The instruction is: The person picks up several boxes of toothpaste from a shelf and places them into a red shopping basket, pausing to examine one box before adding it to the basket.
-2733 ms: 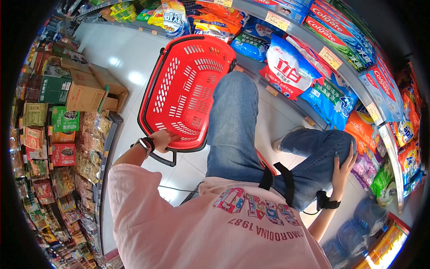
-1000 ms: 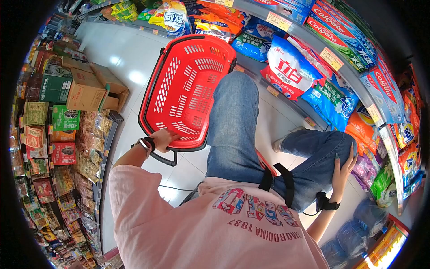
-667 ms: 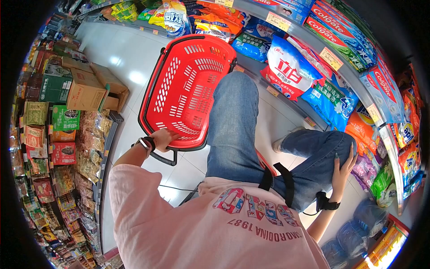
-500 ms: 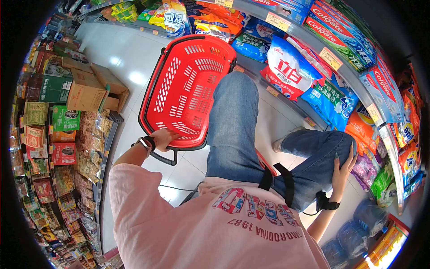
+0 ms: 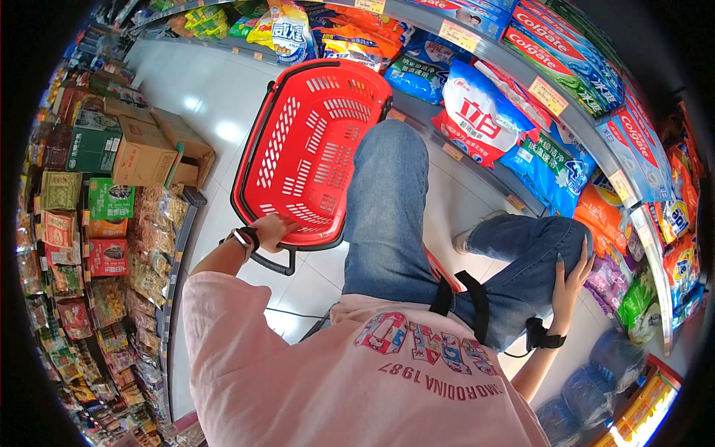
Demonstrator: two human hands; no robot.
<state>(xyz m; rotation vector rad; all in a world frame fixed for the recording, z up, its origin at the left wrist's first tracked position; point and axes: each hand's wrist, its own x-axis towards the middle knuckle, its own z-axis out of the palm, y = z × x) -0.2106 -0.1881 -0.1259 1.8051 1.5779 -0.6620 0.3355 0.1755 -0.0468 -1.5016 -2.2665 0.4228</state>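
Observation:
A red plastic shopping basket [image 5: 257,153] with slotted walls and a black rim stands on the floor beside my bent leg. Its inside shows nothing but bare red plastic. My left hand [image 5: 272,229], wearing a watch at the wrist, is closed over the basket's near rim; the fingertips are partly hidden. A black basket handle hangs just below that hand. On the other side, my right hand [image 5: 572,279] lies on my jeans-covered knee [image 5: 547,249] with its fingers spread and nothing held. A black strap circles the right wrist.
Shelves with detergent bags [image 5: 484,112] and toothpaste boxes [image 5: 551,52] curve along the right. Packaged snacks [image 5: 108,257] and cardboard boxes [image 5: 141,153] line the left. Wrapped blue water jugs [image 5: 588,391] stand at lower right. Pale floor tiles [image 5: 212,97] run between the shelves.

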